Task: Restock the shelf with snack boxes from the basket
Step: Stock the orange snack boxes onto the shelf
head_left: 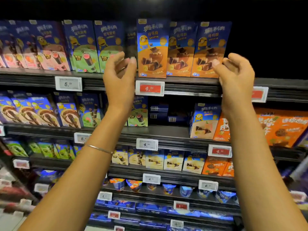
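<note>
Head view: three orange-and-blue snack boxes [180, 50] stand upright, side by side, at the front edge of the top shelf [186, 80], above a red price tag [150, 88]. Both hands are raised and flank the row. Left hand [119, 70], loosely curled and holding nothing, sits just beside the leftmost box. Right hand [235, 72], likewise loosely curled, overlaps the rightmost box's lower corner with its thumb tip; contact cannot be told. A thin bangle [100, 148] circles the left forearm.
</note>
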